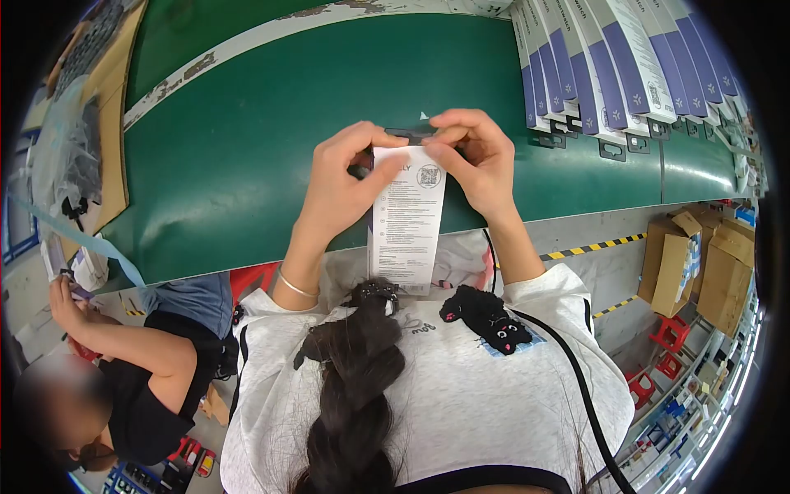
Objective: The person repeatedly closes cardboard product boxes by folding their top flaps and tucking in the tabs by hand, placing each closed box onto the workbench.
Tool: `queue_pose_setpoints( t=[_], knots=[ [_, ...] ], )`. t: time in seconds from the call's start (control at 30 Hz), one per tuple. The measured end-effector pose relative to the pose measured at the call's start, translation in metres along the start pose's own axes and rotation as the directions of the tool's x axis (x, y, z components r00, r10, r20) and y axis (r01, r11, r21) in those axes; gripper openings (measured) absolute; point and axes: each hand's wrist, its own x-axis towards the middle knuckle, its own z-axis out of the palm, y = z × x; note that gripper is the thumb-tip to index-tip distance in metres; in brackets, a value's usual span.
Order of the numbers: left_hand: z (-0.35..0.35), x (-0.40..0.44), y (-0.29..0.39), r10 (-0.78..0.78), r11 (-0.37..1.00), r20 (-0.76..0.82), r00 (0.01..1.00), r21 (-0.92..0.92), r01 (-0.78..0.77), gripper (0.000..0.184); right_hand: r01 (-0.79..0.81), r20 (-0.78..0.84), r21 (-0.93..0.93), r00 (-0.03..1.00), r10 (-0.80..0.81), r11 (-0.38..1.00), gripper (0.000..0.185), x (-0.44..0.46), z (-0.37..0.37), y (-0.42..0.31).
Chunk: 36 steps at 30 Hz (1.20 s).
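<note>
A slim white box (405,222) printed with small text and a QR code stands in front of me, its lower end towards my body. At its far end is a black hang tab (409,134). My left hand (350,173) is closed on the box's upper left edge, thumb lying over the printed face. With thumb and fingers, my right hand (479,160) pinches the upper right corner by the tab. A small pale triangular scrap (425,116) lies on the green table just beyond the right fingers.
Several white and purple boxes (625,66) with black hang tabs stand in a row at the back right of the green table (271,99). A cardboard carton (115,148) is at the left. Another person (148,354) works at lower left. Brown cartons (671,263) stand on the floor, right.
</note>
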Motion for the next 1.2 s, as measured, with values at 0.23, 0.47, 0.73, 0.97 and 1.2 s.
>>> queue_pose_setpoints(
  t=[0.23,0.47,0.73,0.97,1.2],
  knots=[
    [-0.011,-0.018,0.003,0.009,0.99,0.028,1.0,-0.144,-0.005,0.024,0.213,0.178,-0.131,0.966,-0.189,0.968,0.027,0.0,-0.002,-0.001],
    [-0.014,-0.026,0.0,0.012,0.973,-0.009,1.0,-0.229,-0.013,0.021,0.382,0.296,-0.09,0.892,-0.341,0.92,0.04,0.0,-0.001,-0.002],
    [-0.014,-0.031,-0.007,-0.014,0.971,-0.008,1.0,-0.239,0.011,0.021,0.323,0.289,-0.17,0.92,-0.267,0.931,0.04,-0.004,0.0,0.001],
    [-0.023,-0.029,-0.001,-0.159,0.95,0.149,0.976,-0.244,0.192,0.036,0.18,0.131,-0.131,0.978,-0.163,0.975,0.054,-0.005,0.008,0.001],
    [-0.126,0.017,0.003,-0.022,0.999,-0.56,0.828,-0.043,-0.003,0.071,0.107,-0.119,-0.071,0.986,-0.115,0.992,0.037,0.0,0.001,0.006]
  ],
)
